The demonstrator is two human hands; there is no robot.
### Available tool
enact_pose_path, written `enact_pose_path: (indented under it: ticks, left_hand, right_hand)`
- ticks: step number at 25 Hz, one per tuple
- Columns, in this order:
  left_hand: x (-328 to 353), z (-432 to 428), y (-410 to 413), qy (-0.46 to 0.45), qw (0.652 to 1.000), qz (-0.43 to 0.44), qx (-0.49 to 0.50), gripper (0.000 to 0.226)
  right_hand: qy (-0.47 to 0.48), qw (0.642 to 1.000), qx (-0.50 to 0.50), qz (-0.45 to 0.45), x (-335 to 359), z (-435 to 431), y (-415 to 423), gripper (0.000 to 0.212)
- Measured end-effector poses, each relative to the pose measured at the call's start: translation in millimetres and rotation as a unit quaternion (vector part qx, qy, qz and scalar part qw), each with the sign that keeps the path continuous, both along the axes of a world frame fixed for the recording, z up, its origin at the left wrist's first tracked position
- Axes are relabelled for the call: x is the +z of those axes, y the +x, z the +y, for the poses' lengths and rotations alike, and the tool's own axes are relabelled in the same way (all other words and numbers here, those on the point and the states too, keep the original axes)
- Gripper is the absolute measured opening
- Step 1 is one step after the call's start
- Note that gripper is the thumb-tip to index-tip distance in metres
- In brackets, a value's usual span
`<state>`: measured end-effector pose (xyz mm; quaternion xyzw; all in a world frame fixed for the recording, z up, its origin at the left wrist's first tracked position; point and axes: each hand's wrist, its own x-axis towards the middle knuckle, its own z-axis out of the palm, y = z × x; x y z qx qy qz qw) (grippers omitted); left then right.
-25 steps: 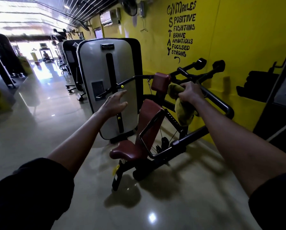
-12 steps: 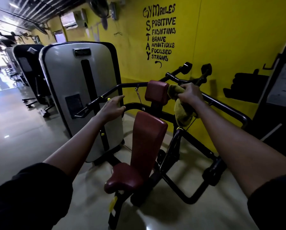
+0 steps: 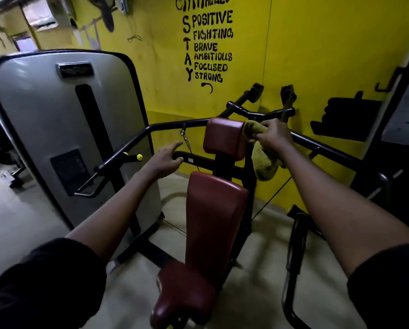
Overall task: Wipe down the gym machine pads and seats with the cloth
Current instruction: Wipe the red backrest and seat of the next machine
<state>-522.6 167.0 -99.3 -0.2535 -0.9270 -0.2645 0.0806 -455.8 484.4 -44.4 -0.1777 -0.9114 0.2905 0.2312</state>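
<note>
Upper center, the right hand [image 3: 273, 136] is gripping a fuzzy yellow cloth [image 3: 262, 162], bunching it against the boxy maroon vinyl headrest's [image 3: 224, 136] right edge. The left hand [image 3: 165, 157] is reaching, fingers loose and fairly straight, at a black tubular bar [image 3: 198, 160]; contact unclear.

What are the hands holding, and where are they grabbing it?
The right hand grips the yellow cloth by its bunched top; the rest hangs down. The left hand holds nothing, fingers loose by the black bar.
</note>
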Motion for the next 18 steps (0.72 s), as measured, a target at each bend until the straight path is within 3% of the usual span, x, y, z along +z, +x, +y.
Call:
enact_pose_path:
  ticks: [11, 18]
  left_hand:
    - [-20.9, -16.7, -171.8, 0.006, 0.990, -0.021, -0.137, 0.061]
    - [-48.6, 16.7, -235.0, 0.012, 0.977, -0.056, -0.208, 0.059]
  right_hand:
    - [0.020, 0.985, -0.167, -0.031, -28.9, -32.6, -86.4, 0.049]
    - [0.021, 0.971, -0.236, -0.041, -59.7, -36.1, -111.8, 0.045]
